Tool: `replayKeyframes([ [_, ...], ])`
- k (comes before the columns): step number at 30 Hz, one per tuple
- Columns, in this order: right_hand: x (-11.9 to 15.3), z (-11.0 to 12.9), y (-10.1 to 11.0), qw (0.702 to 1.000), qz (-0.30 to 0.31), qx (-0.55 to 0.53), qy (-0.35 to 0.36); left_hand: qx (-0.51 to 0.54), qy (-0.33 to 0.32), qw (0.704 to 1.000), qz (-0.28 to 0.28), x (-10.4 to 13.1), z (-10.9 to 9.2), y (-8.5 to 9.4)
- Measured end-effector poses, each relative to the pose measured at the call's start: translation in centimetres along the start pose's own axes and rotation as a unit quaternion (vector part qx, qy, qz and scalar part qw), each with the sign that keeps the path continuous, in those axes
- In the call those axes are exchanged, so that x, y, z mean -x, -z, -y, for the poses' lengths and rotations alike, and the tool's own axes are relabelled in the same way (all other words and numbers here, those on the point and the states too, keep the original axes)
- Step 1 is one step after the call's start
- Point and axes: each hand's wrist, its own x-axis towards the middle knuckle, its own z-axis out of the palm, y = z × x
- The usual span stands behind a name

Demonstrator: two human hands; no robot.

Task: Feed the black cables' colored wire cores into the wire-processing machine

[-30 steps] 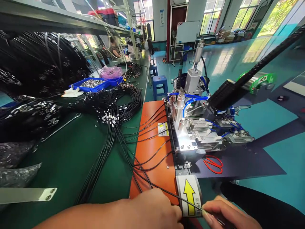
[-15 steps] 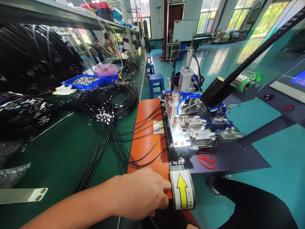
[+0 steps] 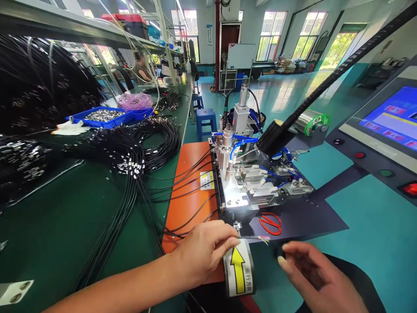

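On the bench [image 3: 81, 208], black cables [image 3: 130, 167] are lying bundled; the left hand [image 3: 208, 248] is pinching one cable [image 3: 249, 237], its frayed end [image 3: 265, 239] poking past the yellow arrow [image 3: 239, 269]; the right hand [image 3: 321, 276] is hovering nearby, loosely spread, any hold unclear.

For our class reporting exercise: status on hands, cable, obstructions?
Left hand pinching cable, wires exposed. Right hand apart from tip, grip unclear. No visible obstruction.

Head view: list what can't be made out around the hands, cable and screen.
All in the head view:
1. Part of the cable: hidden by the left hand pinching it.
2. Wrist of the right hand: cut off by the bottom edge.
3. Lettering on the screen: too small.
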Motion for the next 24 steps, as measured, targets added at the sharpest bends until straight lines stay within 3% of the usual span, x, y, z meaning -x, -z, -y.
replayKeyframes([
  [4, -2.1, 0.3, -2.0, 0.991, 0.049, -0.121, 0.002, 0.001, 0.018, 0.998, -0.057, -0.3, 0.7, -1.9],
  [7, -2.9, 1.4, -3.5, 0.986, 0.045, -0.16, -0.005, -0.008, 0.017, 0.998, -0.062, -0.3, 0.7, -2.2],
  [12, -3.6, 2.8, -4.4, 0.985, 0.094, -0.142, 0.018, -0.018, -0.015, 0.998, -0.063, -0.3, 0.9, -2.3],
  [16, -3.4, 3.0, -4.8, 0.992, 0.079, -0.09, 0.047, -0.048, -0.022, 0.996, -0.075, -0.4, 0.9, -2.9],
  [21, -2.9, 3.3, -5.2, 0.988, 0.098, -0.111, 0.046, -0.058, -0.062, 0.991, -0.099, -0.2, 1.1, -3.7],
  [24, -2.8, 3.2, -5.3, 0.983, 0.108, -0.141, 0.042, -0.042, -0.033, 0.992, -0.111, -0.4, 1.2, -3.6],
])
